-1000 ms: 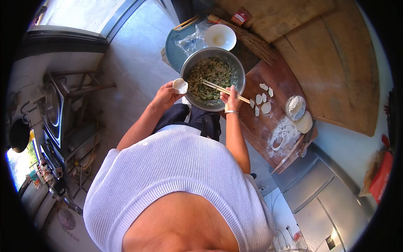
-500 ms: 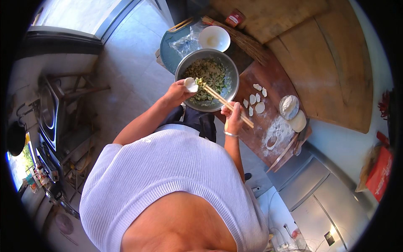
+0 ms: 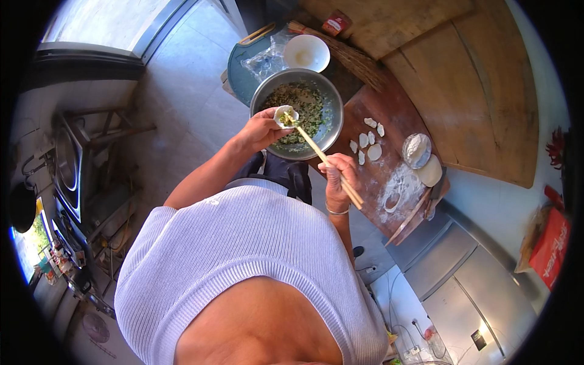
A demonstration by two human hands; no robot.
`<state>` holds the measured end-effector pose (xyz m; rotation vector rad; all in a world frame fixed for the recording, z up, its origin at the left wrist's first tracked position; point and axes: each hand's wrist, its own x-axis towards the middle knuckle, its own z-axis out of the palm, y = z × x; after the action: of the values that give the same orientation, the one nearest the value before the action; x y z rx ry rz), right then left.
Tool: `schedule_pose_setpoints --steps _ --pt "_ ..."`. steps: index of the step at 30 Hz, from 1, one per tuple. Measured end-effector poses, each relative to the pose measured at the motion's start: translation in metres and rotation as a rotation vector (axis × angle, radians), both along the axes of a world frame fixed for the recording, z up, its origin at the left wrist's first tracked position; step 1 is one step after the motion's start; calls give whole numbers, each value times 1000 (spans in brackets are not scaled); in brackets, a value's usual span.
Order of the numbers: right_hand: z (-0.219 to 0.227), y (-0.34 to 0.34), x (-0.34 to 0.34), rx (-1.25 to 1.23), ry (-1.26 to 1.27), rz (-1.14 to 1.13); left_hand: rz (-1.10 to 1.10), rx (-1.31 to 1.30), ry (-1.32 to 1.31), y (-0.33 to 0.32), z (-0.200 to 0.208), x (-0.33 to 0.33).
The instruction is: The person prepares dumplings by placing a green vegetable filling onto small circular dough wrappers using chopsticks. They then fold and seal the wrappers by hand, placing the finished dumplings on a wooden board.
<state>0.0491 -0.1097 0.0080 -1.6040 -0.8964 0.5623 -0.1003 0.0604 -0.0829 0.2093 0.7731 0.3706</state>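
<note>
Just above the frame's centre, the left hand (image 3: 263, 129) pinches a round dough wrapper (image 3: 280, 114) over the left side of a metal bowl (image 3: 334, 121) of chopped green filling (image 3: 311, 108). The right hand (image 3: 340, 176) grips chopsticks (image 3: 317, 151), their tips at the wrapper. More dough pieces (image 3: 374, 152) lie on the floured surface (image 3: 392, 112), right of centre.
</note>
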Motion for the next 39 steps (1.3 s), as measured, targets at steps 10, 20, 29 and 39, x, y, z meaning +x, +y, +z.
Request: schedule_pose_setpoints --steps 10,20,29,39 --pt "-19 0 35 80 695 -211 -83 -34 -91 2 14 -22" --pt "-66 -8 52 99 1290 -53 -212 -58 -440 -3 28 -29" --pt "-63 -6 40 6 1289 -99 -231 -52 -355 -4 38 -22" --pt "-65 -14 45 -44 1239 -126 -218 -89 -380 -3 29 -19"
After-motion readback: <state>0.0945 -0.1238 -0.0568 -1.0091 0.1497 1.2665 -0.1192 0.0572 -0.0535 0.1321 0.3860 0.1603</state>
